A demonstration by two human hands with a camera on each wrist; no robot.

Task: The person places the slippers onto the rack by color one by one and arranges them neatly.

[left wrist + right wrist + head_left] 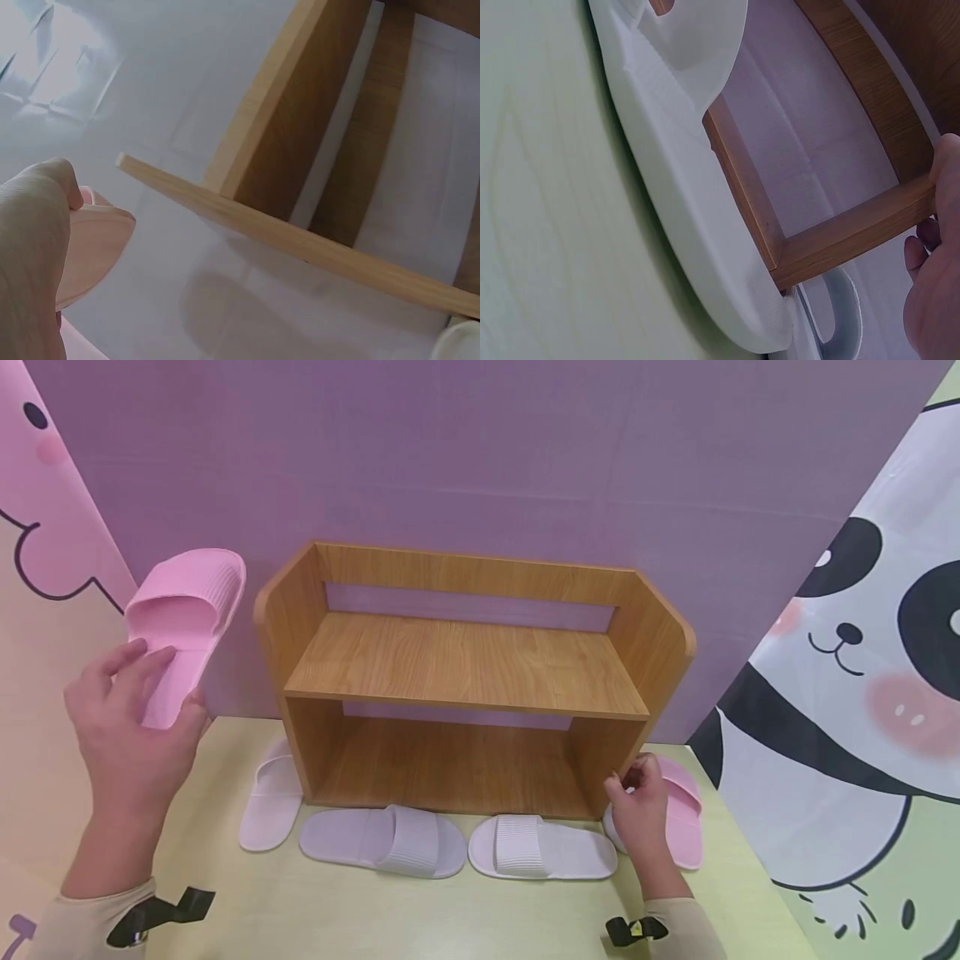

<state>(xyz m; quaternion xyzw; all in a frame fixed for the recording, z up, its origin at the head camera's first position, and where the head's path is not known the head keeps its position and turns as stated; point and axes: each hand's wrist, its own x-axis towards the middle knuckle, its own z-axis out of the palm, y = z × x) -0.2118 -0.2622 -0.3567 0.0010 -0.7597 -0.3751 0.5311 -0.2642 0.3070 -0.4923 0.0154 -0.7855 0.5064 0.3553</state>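
Observation:
Raised at the left, my left hand grips a pink slipper by its heel end, strap upward. In the left wrist view only part of that slipper shows beside the hand. At centre stands a two-tier wooden shelf. My right hand holds the front edge of its right side panel, thumb on one side and curled fingers on the other, as the right wrist view shows. Just beyond that hand lies another pink slipper; a whitish slipper beside it is mostly hidden.
Along the shelf's front lie a pale lavender slipper and a white slipper. A pale pinkish slipper lies by the shelf's left side. All rest on a light wood-look table. A purple backdrop rises behind, and a panda-print panel stands at right.

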